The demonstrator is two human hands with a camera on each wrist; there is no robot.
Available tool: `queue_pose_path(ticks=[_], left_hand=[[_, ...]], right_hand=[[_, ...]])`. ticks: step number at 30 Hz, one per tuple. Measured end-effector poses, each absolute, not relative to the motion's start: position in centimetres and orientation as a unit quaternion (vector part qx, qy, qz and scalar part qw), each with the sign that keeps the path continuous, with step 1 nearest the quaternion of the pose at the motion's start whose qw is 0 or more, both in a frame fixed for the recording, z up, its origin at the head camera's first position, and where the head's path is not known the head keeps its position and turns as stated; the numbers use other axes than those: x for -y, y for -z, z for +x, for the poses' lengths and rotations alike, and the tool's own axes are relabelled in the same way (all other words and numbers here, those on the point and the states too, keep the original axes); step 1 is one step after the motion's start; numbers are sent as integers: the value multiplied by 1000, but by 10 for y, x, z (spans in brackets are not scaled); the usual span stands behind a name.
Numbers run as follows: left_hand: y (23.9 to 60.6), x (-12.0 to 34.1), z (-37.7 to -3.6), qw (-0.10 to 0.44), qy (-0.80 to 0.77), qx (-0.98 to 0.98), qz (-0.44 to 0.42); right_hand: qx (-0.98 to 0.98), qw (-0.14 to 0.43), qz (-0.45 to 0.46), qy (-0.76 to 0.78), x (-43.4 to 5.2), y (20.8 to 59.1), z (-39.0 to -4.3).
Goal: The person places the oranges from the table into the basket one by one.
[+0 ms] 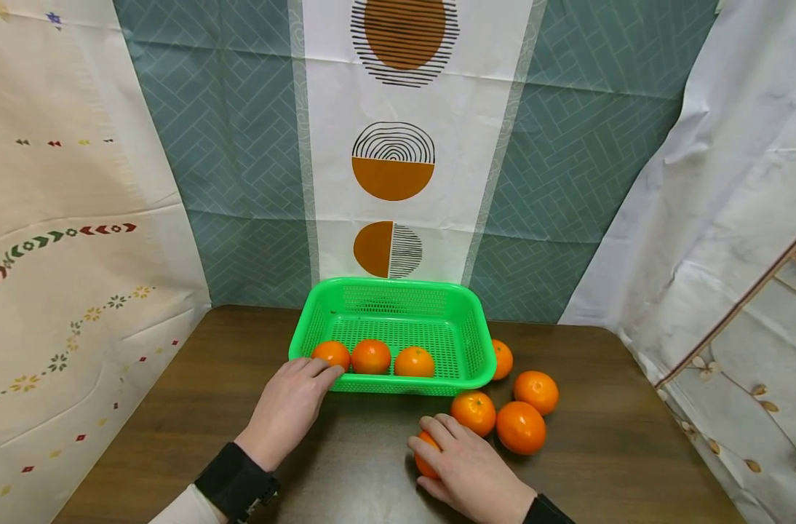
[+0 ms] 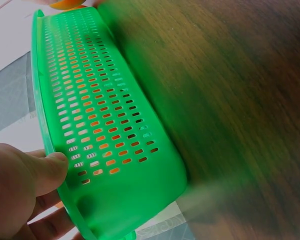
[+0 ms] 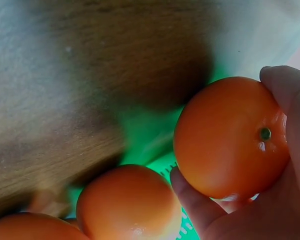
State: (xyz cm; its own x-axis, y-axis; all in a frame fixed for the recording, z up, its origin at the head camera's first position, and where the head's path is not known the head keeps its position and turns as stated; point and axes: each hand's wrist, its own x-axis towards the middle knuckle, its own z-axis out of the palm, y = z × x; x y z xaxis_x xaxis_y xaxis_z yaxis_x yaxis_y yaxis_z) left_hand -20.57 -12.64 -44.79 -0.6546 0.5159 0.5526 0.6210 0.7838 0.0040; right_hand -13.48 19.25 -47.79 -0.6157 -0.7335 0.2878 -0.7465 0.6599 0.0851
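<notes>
1. The held orange (image 3: 230, 137) is round, smooth and glossy, with a small green stem scar; it lies on the tabletop (image 1: 634, 437) in front of the green basket (image 1: 398, 320), near its front right part.
2. The right hand (image 1: 466, 466) wraps its fingers round this orange, which shows only as a sliver under the fingers in the head view.
3. The left hand (image 1: 292, 404) grips the basket's front left rim, thumb on the outer wall and fingers curled over the edge.
4. The basket is rectangular moulded plastic with rounded corners and slotted walls and floor.
5. Three oranges (image 1: 372, 356) sit in a row inside the basket along its front wall.
6. Loose oranges (image 1: 521, 427) lie just right of the basket's front corner; one behind that corner is half hidden by the wall.
7. The tabletop is dark wood-grain; patterned cloth (image 1: 398, 160) hangs behind the basket.
8. Both wrist views are blurred towards the tabletop.
</notes>
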Motion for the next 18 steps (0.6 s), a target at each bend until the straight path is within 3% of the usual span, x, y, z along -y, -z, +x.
queue_pose_path(ticks=[18], left_hand=[[448, 126, -206, 276, 94, 903, -317]], right_hand=[[881, 192, 431, -27, -193, 470, -131]])
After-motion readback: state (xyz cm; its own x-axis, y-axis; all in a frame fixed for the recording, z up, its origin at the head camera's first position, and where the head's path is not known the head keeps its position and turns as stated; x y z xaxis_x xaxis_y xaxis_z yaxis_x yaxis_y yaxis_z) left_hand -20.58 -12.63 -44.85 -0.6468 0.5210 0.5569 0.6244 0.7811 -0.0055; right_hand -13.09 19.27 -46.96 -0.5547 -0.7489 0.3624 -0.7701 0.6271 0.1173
